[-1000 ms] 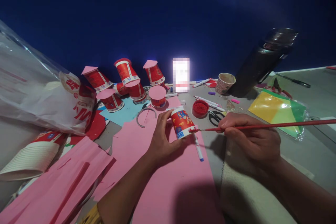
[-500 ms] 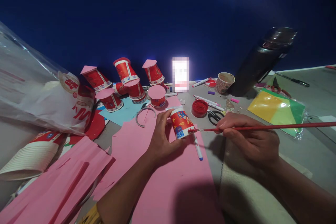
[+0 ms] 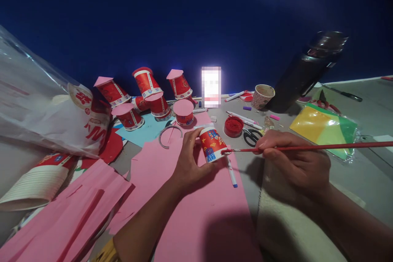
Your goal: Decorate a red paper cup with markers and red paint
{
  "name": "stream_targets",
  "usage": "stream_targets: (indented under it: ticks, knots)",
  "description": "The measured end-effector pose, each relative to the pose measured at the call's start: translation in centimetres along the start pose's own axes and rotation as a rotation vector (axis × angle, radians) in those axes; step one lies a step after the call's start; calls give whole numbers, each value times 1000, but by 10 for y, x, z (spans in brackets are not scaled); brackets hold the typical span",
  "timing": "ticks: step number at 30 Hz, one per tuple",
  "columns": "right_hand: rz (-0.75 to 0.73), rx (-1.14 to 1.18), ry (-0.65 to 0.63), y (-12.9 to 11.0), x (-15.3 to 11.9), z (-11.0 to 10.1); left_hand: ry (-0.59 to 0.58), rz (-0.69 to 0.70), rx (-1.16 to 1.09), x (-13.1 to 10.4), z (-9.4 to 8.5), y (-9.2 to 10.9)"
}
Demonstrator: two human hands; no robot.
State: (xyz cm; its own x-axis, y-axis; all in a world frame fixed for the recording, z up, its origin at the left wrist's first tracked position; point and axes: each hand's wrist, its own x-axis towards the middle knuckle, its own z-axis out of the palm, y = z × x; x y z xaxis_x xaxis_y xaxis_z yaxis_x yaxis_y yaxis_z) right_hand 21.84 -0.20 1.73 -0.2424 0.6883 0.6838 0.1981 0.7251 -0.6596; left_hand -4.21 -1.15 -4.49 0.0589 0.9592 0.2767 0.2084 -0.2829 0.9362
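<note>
My left hand (image 3: 192, 163) is closed around a red paper cup (image 3: 213, 141) with blue and yellow print, tilted over the pink paper (image 3: 196, 213). In my right hand (image 3: 294, 163) is a long red paintbrush (image 3: 337, 146), its bristles touching the cup's white rim, where red paint shows. Beyond the two hands stands an open pot of red paint (image 3: 233, 127). Scissors with black handles (image 3: 252, 137) lie beside the pot, partly hidden by my right hand. A white marker (image 3: 232, 174) with a blue tip rests on the pink paper under the cup.
Several red cups with pink paper tops (image 3: 149, 84) stand at the back left. A plastic bag (image 3: 55, 102) and stacked paper cups (image 3: 37, 184) fill the left side. A patterned cup (image 3: 263, 96), a dark flask (image 3: 302, 71) and a packet of coloured sheets (image 3: 322, 129) are at the right.
My right hand and the brush have shifted slightly to the right along the cup's rim. My left hand keeps its hold on the cup, almost unmoved.
</note>
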Motion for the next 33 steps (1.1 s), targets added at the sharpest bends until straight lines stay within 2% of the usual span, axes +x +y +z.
stream_targets:
  ticks: [7, 14, 20, 33]
  knots:
    - [-5, -5, -60, 0, 1, 2, 8, -10, -37, 0, 2, 0]
    - [5, -1, 35, 0, 1, 0, 15, -2, -12, 0, 1, 3]
    - [47, -24, 67, -1, 0, 1, 10, -31, -41, -1, 2, 2]
    - [-1, -40, -7, 1, 2, 2, 8, -20, -72, 0, 3, 6]
